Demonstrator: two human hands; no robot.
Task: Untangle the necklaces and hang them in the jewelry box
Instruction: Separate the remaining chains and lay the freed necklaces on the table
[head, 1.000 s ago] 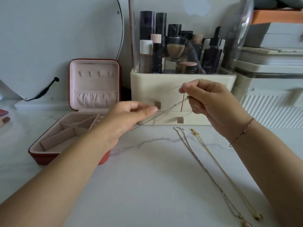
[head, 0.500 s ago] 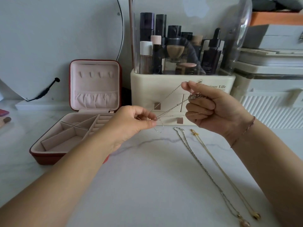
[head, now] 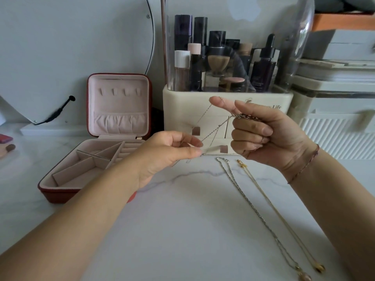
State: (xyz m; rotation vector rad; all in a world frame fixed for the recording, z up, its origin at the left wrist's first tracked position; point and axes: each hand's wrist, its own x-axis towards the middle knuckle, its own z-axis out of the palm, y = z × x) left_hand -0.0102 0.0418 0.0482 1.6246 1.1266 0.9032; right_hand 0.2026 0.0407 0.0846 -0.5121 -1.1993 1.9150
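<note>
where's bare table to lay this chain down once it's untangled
Bare table runs from the jewelry box across to the silver necklace, down to the near edge. Crowded: right side, with that and the gold necklace, and the back, along the organizer.

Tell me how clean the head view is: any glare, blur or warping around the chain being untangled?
Head view: soft even light, no hard shadows; the thin chain between left hand and right hand is faint against the cream organizer; reflections glaze its clear cover; wide-angle distortion bends the frame edges.
</note>
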